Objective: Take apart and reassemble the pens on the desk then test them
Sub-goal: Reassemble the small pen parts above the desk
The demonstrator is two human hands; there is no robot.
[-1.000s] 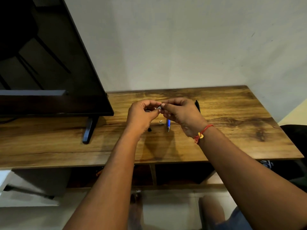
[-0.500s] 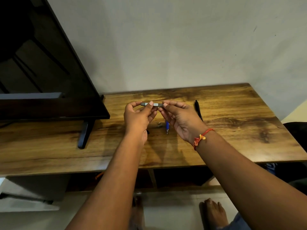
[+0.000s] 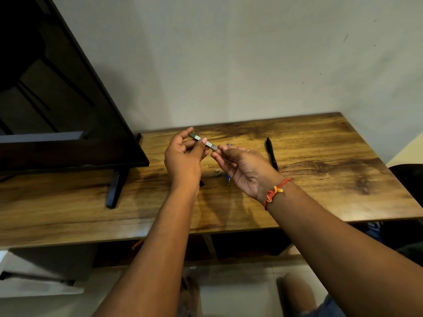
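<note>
My left hand (image 3: 183,160) holds a dark grey pen barrel (image 3: 202,141) between thumb and fingers, above the wooden desk (image 3: 320,184). The barrel slants down to the right. My right hand (image 3: 246,171) has its fingertips at the barrel's right end and appears to pinch a small part there; I cannot make the part out. A blue pen (image 3: 228,178) lies on the desk under my right hand, mostly hidden. A small silver part (image 3: 217,172) lies beside it. A black pen (image 3: 272,154) lies on the desk to the right of both hands.
A large dark TV screen (image 3: 57,99) stands at the desk's left on a black foot (image 3: 115,188). The wall runs behind the desk. A small black piece (image 3: 201,183) lies by my left wrist. Open shelves sit below the desktop.
The barrel has tilted from level to slanting down to the right. My hands have drawn slightly apart, and my right fingers have slid to the barrel's right end.
</note>
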